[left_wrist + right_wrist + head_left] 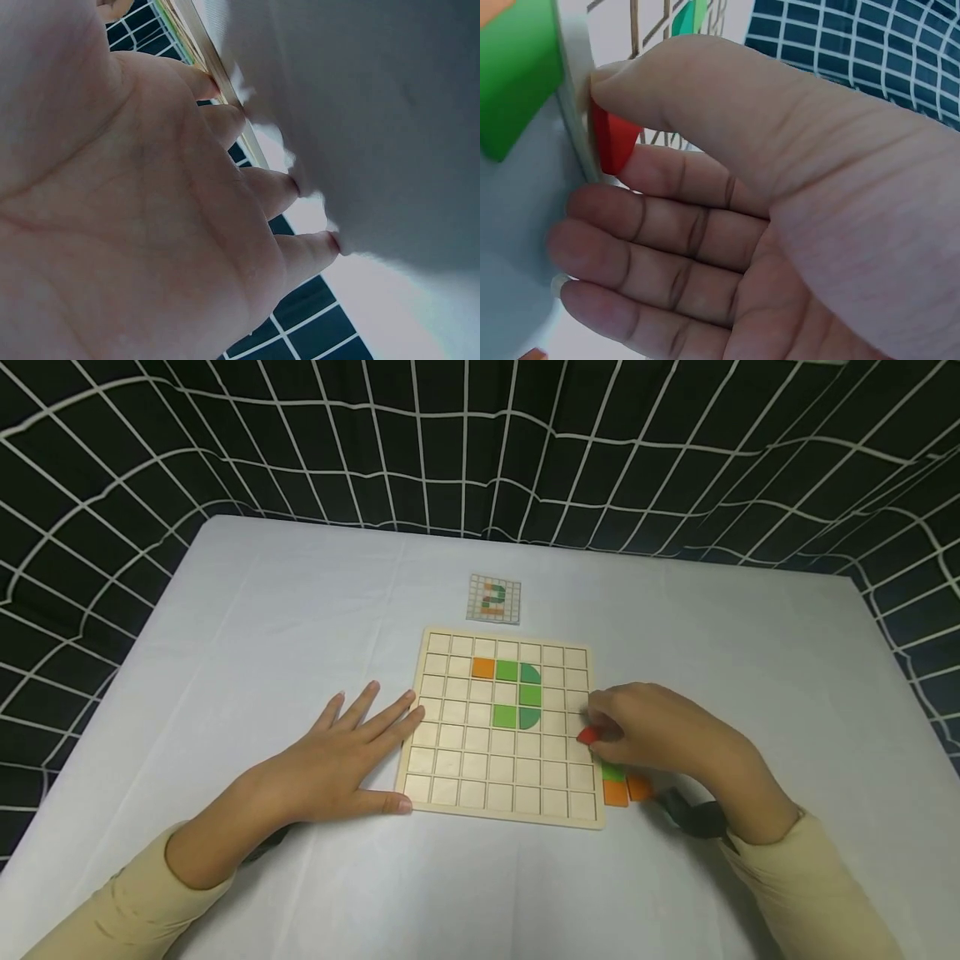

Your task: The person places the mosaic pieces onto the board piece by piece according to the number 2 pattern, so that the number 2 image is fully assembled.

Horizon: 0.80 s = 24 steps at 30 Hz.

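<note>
A square wooden grid board (pixel 465 764) lies on the white table. Set in its cells are an orange square tile (pixel 483 668), several light green square tiles (pixel 530 695) and two darker green rounded tiles (pixel 529 718). My left hand (pixel 330 768) is spread with straight fingers, its thumb and fingertips at the board's left edge. At the right edge, my right hand (pixel 660 727) pinches a red tile (pixel 615 139) between thumb and forefinger, just over the board's rim. The other fingers of that hand are partly bent. The red tile's full outline is hidden by the fingers.
Beyond the board lies a small pattern card (pixel 493 599) with a coloured figure on a grid. Loose orange tiles (pixel 616 793) and a green tile (pixel 613 772) lie by the board's lower right edge. A dark cloth with white grid lines (pixel 480 452) hangs behind the table.
</note>
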Each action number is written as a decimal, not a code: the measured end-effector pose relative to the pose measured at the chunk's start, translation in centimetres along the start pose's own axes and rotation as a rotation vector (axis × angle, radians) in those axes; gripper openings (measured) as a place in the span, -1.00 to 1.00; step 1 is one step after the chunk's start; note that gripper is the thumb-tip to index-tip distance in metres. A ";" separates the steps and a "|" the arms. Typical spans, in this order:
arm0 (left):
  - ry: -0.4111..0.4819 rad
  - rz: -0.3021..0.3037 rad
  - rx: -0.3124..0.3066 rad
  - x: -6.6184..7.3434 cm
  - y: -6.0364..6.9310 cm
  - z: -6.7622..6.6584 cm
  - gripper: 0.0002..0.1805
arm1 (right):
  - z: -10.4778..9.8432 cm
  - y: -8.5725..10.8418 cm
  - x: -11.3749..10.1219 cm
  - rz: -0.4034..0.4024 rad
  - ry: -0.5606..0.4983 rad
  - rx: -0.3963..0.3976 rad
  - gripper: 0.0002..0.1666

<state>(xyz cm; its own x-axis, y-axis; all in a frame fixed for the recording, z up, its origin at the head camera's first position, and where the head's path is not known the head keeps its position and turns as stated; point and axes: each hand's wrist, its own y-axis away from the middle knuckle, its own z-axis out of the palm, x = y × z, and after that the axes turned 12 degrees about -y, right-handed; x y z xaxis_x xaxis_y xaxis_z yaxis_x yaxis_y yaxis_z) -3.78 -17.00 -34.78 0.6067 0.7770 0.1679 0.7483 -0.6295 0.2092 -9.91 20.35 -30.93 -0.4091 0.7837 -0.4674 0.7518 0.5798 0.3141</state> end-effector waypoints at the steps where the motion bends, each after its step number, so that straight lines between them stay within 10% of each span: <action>1: 0.000 0.000 0.000 0.0 0.0 0.0 0.09 | 0.0 -0.2 -0.1 -0.012 0.007 -0.003 -0.71; 24: -0.005 -0.003 -0.010 0.1 0.0 -0.2 0.09 | -0.1 -4.1 -3.1 -0.187 0.039 -0.008 -0.71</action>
<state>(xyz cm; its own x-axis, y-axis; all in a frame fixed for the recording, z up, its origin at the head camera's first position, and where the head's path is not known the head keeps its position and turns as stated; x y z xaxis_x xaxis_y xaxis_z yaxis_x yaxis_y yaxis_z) -3.79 -16.94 -34.59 0.6055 0.7791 0.1628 0.7477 -0.6269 0.2192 -11.81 15.60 -30.67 -0.5613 0.6698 -0.4861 0.6566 0.7179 0.2311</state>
